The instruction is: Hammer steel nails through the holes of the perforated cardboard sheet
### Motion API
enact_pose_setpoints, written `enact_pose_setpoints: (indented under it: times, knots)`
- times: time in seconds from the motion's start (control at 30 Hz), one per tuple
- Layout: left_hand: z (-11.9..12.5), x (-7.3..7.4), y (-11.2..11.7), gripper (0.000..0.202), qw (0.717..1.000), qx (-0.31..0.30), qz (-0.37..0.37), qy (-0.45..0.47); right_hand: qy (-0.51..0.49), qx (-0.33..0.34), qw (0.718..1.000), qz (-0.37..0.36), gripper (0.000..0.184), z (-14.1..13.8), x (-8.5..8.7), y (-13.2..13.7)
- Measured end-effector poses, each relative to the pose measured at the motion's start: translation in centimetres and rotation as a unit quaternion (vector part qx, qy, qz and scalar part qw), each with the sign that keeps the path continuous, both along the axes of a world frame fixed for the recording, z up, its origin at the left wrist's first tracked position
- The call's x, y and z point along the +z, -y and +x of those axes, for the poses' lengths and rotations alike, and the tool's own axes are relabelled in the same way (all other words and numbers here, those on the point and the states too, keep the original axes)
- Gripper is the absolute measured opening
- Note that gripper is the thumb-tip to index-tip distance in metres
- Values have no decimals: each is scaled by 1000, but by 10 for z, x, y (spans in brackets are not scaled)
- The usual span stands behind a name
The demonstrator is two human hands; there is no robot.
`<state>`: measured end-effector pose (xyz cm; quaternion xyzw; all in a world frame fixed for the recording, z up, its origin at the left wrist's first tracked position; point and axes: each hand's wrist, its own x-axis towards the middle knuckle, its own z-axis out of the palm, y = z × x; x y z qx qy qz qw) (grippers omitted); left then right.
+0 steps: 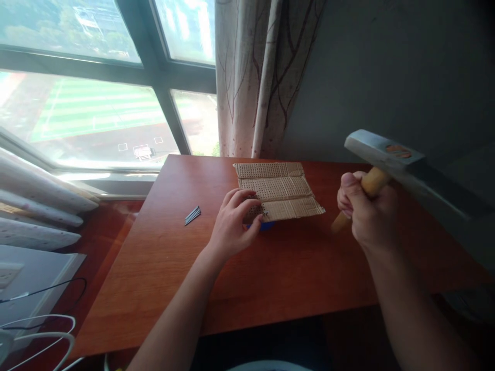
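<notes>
My right hand [365, 211] is wrapped round the wooden handle [374, 181] of a hammer, raised above the right side of the table. The hammer's grey metal head [386, 152] is tilted, its far end blurred. My left hand [237, 221] rests at the near left corner of a creased piece of cardboard [286, 190] dotted with rows of small holes. Its thumb and forefinger come together in a pinch around a small dark spot, too small to make out. Part of a blue object [266, 225] shows beneath the cardboard's near edge. Several nails [192, 215] lie side by side, left of this hand.
The reddish-brown wooden table [162, 273] stands by a large window [104, 103] with a patterned curtain [247, 77]. White and black cables [46, 335] hang at the lower left, near a wall socket [10, 275]. A dark wall rises behind the table's right side.
</notes>
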<state>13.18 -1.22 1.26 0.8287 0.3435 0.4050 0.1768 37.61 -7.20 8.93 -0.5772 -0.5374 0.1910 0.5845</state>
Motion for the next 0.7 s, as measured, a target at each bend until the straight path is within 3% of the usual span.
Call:
enact_pose_setpoints:
  times: [0.17,0.43,0.57,0.7]
  knots:
    - [0,0,1,21,1000,-2,11,-2,-67,-33,994,83,46,2,-11,-6]
    - [-2,2,-1,20,999,30,20,9,-68,-44,994,67,48,3,-24,-3]
    - [-18,5,-11,21,988,155,18,10,-86,-40,994,53,47,4,-29,-3]
    - [-50,10,-24,25,939,328,-44,-95,-96,-40,993,54,48,6,-30,0]
